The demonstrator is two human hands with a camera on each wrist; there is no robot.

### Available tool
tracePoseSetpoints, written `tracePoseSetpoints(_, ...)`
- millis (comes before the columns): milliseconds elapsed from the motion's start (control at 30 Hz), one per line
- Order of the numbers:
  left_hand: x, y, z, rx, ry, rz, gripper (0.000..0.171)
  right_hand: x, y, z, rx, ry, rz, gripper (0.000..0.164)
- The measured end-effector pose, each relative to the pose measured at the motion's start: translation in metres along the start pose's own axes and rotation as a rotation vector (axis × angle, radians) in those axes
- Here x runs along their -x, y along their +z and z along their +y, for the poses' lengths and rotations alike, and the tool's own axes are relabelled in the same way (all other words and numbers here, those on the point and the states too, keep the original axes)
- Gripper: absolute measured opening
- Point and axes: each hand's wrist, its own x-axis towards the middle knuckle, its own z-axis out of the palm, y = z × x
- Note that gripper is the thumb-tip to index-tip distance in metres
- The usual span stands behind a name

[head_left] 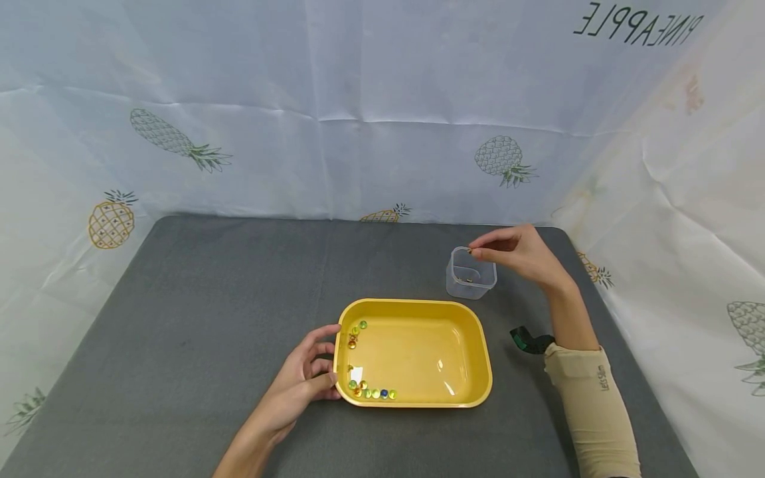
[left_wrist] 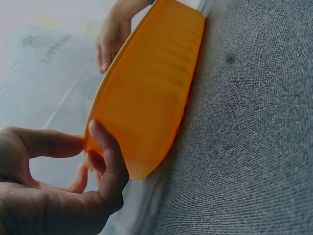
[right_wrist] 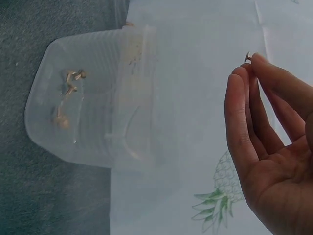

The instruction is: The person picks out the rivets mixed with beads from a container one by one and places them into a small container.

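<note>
My left hand (head_left: pixel 305 378) grips the left end of a yellow tray (head_left: pixel 412 405), fingers and thumb at its rim. In the left wrist view the tray's outer wall (left_wrist: pixel 151 98) tilts past the fingertips. Glass marbles (head_left: pixel 375 394), mostly green and amber with one blue, lie along the tray's left side and near corner, with small gold bits (head_left: pixel 352 338) among them. Over a clear plastic box (head_left: pixel 471 290), my right hand (head_left: pixel 520 252) pinches a small metal thumbtack (right_wrist: pixel 248 57) between thumb and fingertips. Several similar gold-coloured tacks (right_wrist: pixel 71 88) lie in the box.
A grey cloth (head_left: pixel 209 318) covers the table. Behind and at the sides hangs a white curtain (head_left: pixel 335 60) printed with pineapples. A black band with a green patch (head_left: pixel 530 341) is by the right wrist, next to a beige sleeve (head_left: pixel 592 405).
</note>
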Motion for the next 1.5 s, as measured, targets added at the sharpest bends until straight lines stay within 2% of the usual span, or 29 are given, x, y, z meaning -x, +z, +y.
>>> tracePoseSetpoints(533,0.0,0.0,0.0,0.002,-0.001,-0.003,0.077,0.0,0.002,0.024,0.007,0.121,0.012,0.026)
tracePoseSetpoints(1133,0.0,0.0,-0.001,0.002,0.0,0.006,0.077,-0.003,0.006,0.036,0.053,0.123,0.007,0.025)
tracePoseSetpoints(1500,0.0,0.0,-0.001,0.004,0.003,-0.004,0.077,-0.004,0.008,0.039,0.033,0.121,0.004,0.028)
